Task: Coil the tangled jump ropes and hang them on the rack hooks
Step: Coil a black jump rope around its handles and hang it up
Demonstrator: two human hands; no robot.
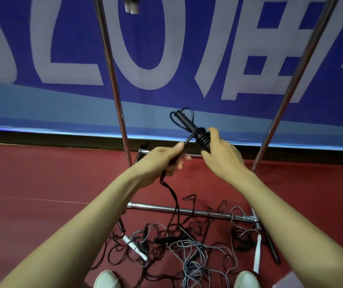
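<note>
A black jump rope (200, 136) is wound in several tight turns round its black handles, with small loops sticking out at the upper end. My right hand (220, 151) grips this bundle from the right. My left hand (166, 161) pinches the loose black cord just left of the bundle. From there the cord hangs down to a tangled pile of ropes (187, 244) on the red floor. The pile holds black and grey cords, two white handles (135, 247) (257, 253) and a black handle (166, 239).
A metal rack stands over the pile: its left upright (112, 80), right upright (297, 80) and low crossbar (187, 210). Another rope's white handles (131, 6) hang at the top. Behind is a blue banner wall (187, 48). My two shoes (106, 279) (247, 279) stand at the bottom edge.
</note>
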